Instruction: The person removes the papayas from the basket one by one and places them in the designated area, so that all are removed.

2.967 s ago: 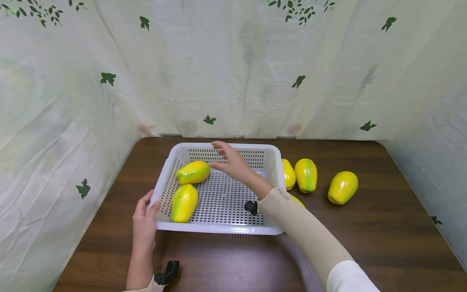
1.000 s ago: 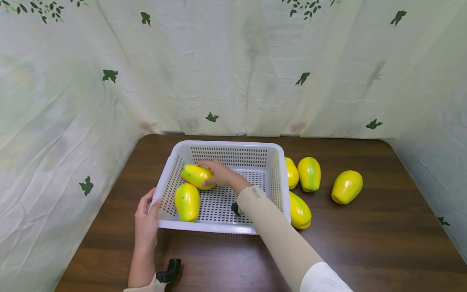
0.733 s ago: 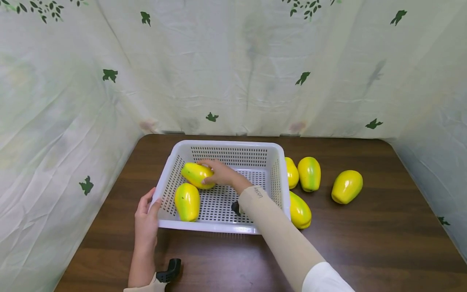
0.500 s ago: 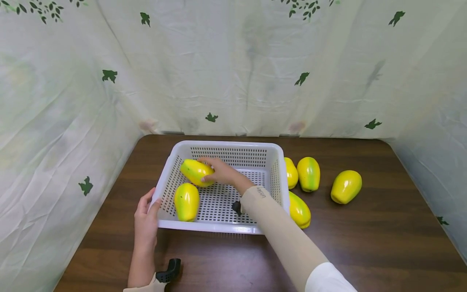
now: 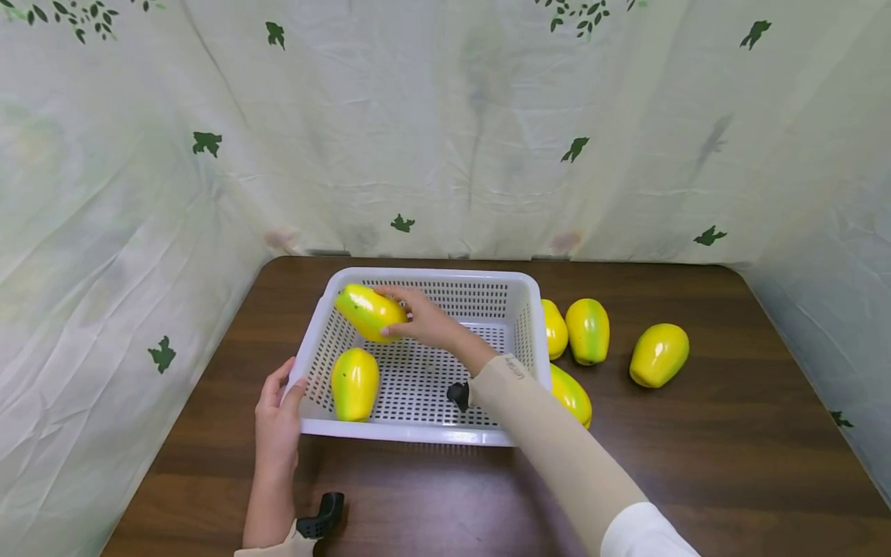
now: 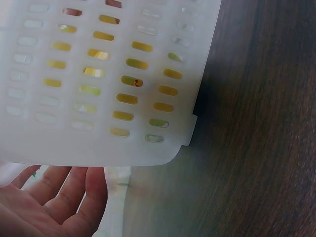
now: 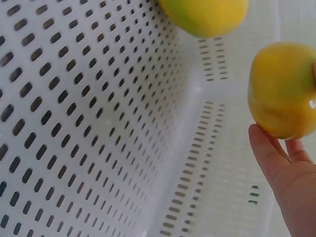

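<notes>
Right hand (image 5: 423, 321): fingers and thumb curled round a yellow-green papaya (image 5: 370, 312), gripping it by its right end. The fruit is held above the basket floor at the far-left corner of the white perforated basket (image 5: 418, 435), tilted, with its left end level with the rim. The right wrist view shows the same papaya (image 7: 282, 89) resting against the fingertips (image 7: 269, 150), clear of the slotted wall behind it.

Left hand (image 5: 276, 422): fingers nearly straight, thumb up, pressed against the near-left corner of the basket from outside; nothing is enclosed in it. The left wrist view shows the open palm (image 6: 54, 202) just below the basket's rounded corner (image 6: 163, 153); yellow shows through the slots there.

Second papaya (image 5: 354, 383): lies on the basket floor near the left wall, long axis running front to back, well below the held fruit.

Outside the basket, on the dark wood counter (image 5: 731, 464): four more papayas to the right. One (image 5: 553, 329) is just beside the right wall, one (image 5: 587, 330) next to it, one (image 5: 658, 355) further right and apart, and one (image 5: 572, 392) near the front-right corner, partly hidden by the right forearm.

Surround: pale cloth printed with green leaves (image 5: 445, 139), hung behind and on both sides.
</notes>
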Action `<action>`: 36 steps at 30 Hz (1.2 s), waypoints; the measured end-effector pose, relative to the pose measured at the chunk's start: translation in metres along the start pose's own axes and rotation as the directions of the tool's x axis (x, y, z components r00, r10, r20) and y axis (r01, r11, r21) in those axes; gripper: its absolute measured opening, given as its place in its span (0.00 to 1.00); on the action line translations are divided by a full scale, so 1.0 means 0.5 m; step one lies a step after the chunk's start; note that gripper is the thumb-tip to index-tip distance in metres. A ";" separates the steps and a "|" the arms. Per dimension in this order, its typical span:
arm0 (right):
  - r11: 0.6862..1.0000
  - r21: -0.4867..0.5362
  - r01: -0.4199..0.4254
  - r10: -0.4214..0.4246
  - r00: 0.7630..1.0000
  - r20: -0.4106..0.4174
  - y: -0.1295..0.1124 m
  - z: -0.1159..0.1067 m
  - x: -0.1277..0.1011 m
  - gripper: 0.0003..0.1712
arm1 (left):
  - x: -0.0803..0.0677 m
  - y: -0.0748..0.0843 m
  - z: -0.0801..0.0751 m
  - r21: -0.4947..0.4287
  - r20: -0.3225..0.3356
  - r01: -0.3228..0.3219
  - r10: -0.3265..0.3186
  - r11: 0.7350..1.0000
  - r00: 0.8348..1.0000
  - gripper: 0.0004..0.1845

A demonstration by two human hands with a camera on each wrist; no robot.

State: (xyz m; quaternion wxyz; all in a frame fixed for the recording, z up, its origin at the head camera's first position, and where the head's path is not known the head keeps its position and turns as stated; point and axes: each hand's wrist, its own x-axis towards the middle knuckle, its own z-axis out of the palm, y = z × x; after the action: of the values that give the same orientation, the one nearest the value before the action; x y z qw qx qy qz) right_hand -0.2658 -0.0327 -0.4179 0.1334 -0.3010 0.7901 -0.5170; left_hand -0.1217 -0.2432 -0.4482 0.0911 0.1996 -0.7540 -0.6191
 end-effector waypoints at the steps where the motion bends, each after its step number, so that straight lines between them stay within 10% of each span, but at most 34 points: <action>1: 1.000 0.006 0.002 -0.002 1.000 -0.004 -0.003 -0.002 -0.002 0.37 | 0.000 0.000 0.000 -0.001 0.000 0.001 -0.001 1.000 1.000 0.25; 36: 0.973 0.112 0.204 -0.172 0.954 -0.244 -0.078 -0.078 -0.122 0.36 | 0.000 0.001 0.001 -0.005 -0.004 -0.005 0.005 1.000 1.000 0.26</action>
State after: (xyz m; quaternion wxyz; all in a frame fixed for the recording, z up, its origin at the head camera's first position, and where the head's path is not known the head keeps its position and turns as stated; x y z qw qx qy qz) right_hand -0.2252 0.0225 -0.3725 0.0101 -0.3027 0.7309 -0.6116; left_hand -0.1222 -0.2428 -0.4480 0.0947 0.1986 -0.7528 -0.6204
